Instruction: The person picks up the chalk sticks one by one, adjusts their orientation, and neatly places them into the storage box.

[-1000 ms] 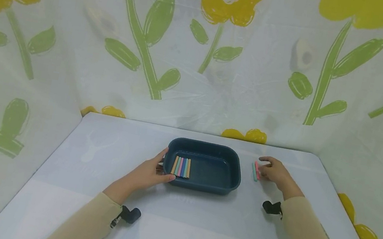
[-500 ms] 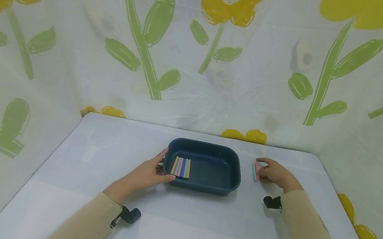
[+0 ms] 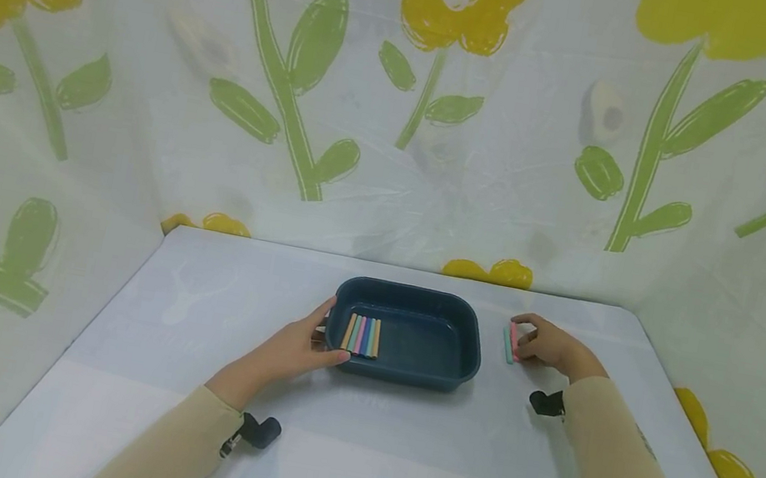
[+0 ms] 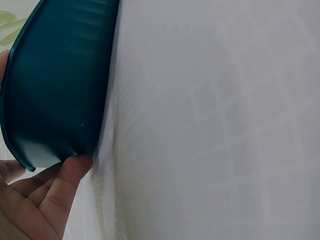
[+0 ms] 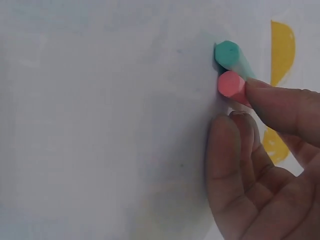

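Observation:
My left hand (image 3: pixel 299 346) grips the left end of a dark teal tray (image 3: pixel 416 378), thumb at the near corner and a finger at the far one. Inside the tray, a row of several pastel chalk sticks (image 3: pixel 362 335) lies side by side on the left. Right of the tray, my right hand (image 3: pixel 551 346) pinches a pink chalk stick (image 5: pixel 231 84), with the thumb on it in the right wrist view. Beside it on the table lies a green chalk stick (image 5: pixel 228 54). The tray's outer wall (image 4: pixel 55 90) fills the upper left of the left wrist view.
A white table (image 3: pixel 391 460) carries everything. Behind and at both sides hangs a white sheet (image 3: pixel 512 193) printed with yellow flowers and green leaves. Each wrist wears a small black camera, the left one (image 3: pixel 261 431) near the table surface.
My right hand has shifted slightly left and its fingers have closed in on the pink chalk stick. The left hand and the tray stay where they were.

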### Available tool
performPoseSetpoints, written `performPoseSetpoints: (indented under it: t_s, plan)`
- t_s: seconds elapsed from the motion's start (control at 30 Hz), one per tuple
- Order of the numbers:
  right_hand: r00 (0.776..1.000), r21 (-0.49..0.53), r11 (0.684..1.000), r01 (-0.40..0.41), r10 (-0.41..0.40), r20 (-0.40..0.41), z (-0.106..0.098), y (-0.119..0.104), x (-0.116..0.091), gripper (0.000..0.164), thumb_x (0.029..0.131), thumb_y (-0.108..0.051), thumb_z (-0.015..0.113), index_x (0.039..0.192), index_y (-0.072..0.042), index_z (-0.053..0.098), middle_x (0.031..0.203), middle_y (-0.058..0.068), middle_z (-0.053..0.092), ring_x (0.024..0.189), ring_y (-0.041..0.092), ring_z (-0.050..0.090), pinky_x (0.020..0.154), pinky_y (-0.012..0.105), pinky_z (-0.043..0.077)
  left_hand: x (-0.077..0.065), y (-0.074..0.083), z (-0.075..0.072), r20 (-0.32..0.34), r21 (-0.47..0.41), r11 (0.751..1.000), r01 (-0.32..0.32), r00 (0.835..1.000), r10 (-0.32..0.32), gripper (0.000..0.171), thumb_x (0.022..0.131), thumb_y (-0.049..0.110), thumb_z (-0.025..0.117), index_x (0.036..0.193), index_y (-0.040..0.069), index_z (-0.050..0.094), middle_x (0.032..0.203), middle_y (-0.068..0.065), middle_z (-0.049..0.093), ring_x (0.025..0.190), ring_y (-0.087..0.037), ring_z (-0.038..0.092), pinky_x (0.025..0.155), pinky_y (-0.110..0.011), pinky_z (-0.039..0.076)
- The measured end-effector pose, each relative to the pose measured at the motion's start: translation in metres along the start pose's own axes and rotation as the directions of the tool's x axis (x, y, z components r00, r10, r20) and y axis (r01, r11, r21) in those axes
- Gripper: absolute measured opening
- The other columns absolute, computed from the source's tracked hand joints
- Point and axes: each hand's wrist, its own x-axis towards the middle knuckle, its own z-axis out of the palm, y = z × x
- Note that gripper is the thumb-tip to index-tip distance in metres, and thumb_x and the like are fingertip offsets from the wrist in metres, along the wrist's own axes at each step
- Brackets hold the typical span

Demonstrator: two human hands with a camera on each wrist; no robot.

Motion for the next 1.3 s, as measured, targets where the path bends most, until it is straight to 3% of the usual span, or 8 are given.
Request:
performPoseSetpoints:
  t_s: [0.23,0.5,0.73,0.93,1.3]
  plan:
    - [0.993,0.011,1.000,0.027,-0.025,-0.111,0.008,0.009,0.002,0.065,0.095,-0.003,0.064,0.150,0.000,0.029,0.114,0.020,0.057,0.085,0.019,0.062,0.075,0.031,0.053,-0.001,0.001,-0.001,0.006,-0.015,1.000,-0.002,1.000,0.002,0.106,0.085,0.051,0.077,0.163,0.021,0.011,0.147,-0.019,0.050,0.125,-0.028,0.059,0.106,-0.050,0.044]
    - [0.983,0.047,0.999,0.026,-0.017,-0.183,0.013,0.014,-0.004,0.065,0.097,-0.008,0.064,0.151,-0.002,0.030,0.121,0.024,0.054,0.090,0.022,0.062,0.080,0.032,0.054,-0.002,0.001,0.000,0.007,0.006,1.000,0.016,1.000,-0.016,0.108,0.082,0.057,0.076,0.163,0.026,0.011,0.151,-0.014,0.047,0.129,-0.028,0.056,0.108,-0.052,0.041]
    - [0.985,0.135,0.990,0.031,-0.007,-0.173,0.017,0.009,-0.017,0.065,0.099,-0.009,0.061,0.154,-0.003,0.026,0.129,0.026,0.049,0.097,0.025,0.059,0.085,0.033,0.054,-0.002,0.001,0.000,0.009,-0.004,1.000,0.009,1.000,-0.009,0.107,0.084,0.056,0.076,0.163,0.024,0.011,0.149,-0.016,0.049,0.128,-0.029,0.057,0.107,-0.052,0.042]
    - [0.985,0.213,0.973,0.089,-0.055,-0.161,0.021,0.002,-0.029,0.065,0.100,-0.005,0.059,0.154,-0.001,0.023,0.130,0.027,0.045,0.101,0.027,0.058,0.091,0.038,0.055,-0.001,0.002,0.000,0.007,-0.002,1.000,0.014,1.000,-0.014,0.107,0.084,0.057,0.075,0.163,0.024,0.011,0.149,-0.016,0.049,0.128,-0.028,0.057,0.107,-0.052,0.043]
    - [0.982,0.271,0.953,0.138,-0.095,-0.164,0.026,-0.002,-0.043,0.068,0.100,-0.004,0.059,0.155,0.001,0.021,0.132,0.030,0.044,0.101,0.025,0.060,0.091,0.038,0.056,-0.003,0.002,0.000,0.006,0.013,1.000,0.014,1.000,-0.014,0.107,0.084,0.057,0.075,0.163,0.023,0.011,0.148,-0.016,0.049,0.127,-0.028,0.057,0.107,-0.052,0.042]
